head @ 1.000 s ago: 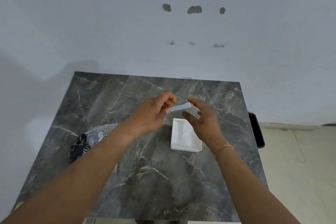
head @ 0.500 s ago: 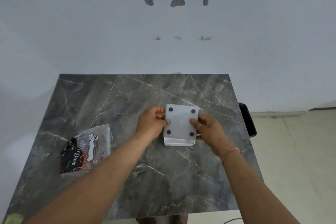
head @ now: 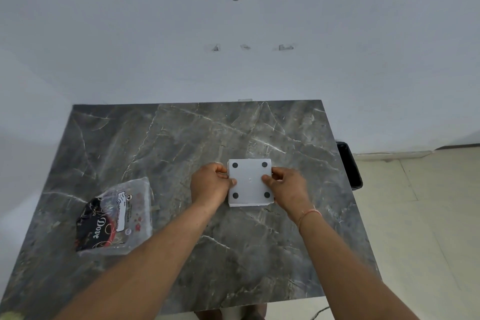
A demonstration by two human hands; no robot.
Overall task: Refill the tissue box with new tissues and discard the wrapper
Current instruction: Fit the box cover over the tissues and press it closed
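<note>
A white square tissue box (head: 250, 183) lies upside down on the dark marble table (head: 181, 143), its bottom panel with black round pads at the corners facing up. My left hand (head: 211, 186) grips its left edge and my right hand (head: 284, 187) grips its right edge, thumbs resting on the panel. The box's inside is hidden under the panel. A clear plastic tissue wrapper (head: 114, 214) with black and red print lies flat on the table to the left, apart from both hands.
A black bin (head: 349, 166) stands on the tiled floor just past the table's right edge. A white wall with several patched holes runs behind the table. The table's front edge is near my body.
The bottom panel, held tilted above the open box a second ago, has come down flat onto the box. Both hands now sit lower at its sides.
</note>
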